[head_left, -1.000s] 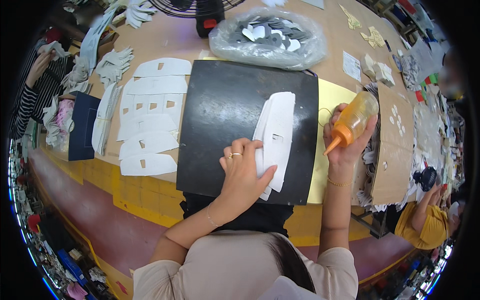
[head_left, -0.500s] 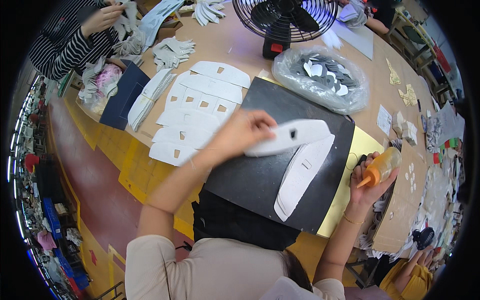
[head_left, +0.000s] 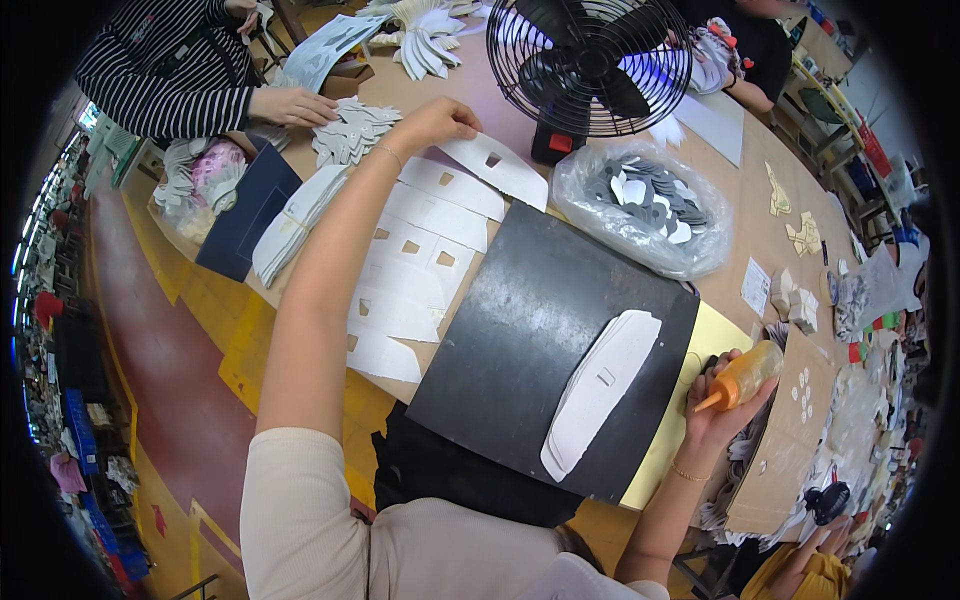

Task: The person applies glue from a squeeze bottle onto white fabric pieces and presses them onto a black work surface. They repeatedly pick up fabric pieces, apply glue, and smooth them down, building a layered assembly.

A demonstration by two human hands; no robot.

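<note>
My left hand (head_left: 438, 122) reaches to the far side of the table, its fingers closed on the edge of a white curved cut-out piece (head_left: 515, 176) with a small square hole. That piece lies at the top of overlapping rows of like pieces (head_left: 400, 290). On the right, my right hand (head_left: 712, 412) wraps round a squeeze bottle (head_left: 752, 372) with an orange cap, its nozzle pointing left. A stack of white pieces (head_left: 603, 390) rests on the black board (head_left: 490, 350) in front of me.
Behind the board are a black fan (head_left: 590, 65) and a clear plastic bag (head_left: 640, 215) of grey and white pieces. At left stand a dark blue box flap (head_left: 245, 215) and a bundle of white strips (head_left: 295, 225). A striped-sleeved person's hand (head_left: 292, 105) touches pieces at far left.
My left hand has carried the white piece from above the board to the far end of the rows. My right hand still holds the bottle. The other person's hand has come down onto the pieces.
</note>
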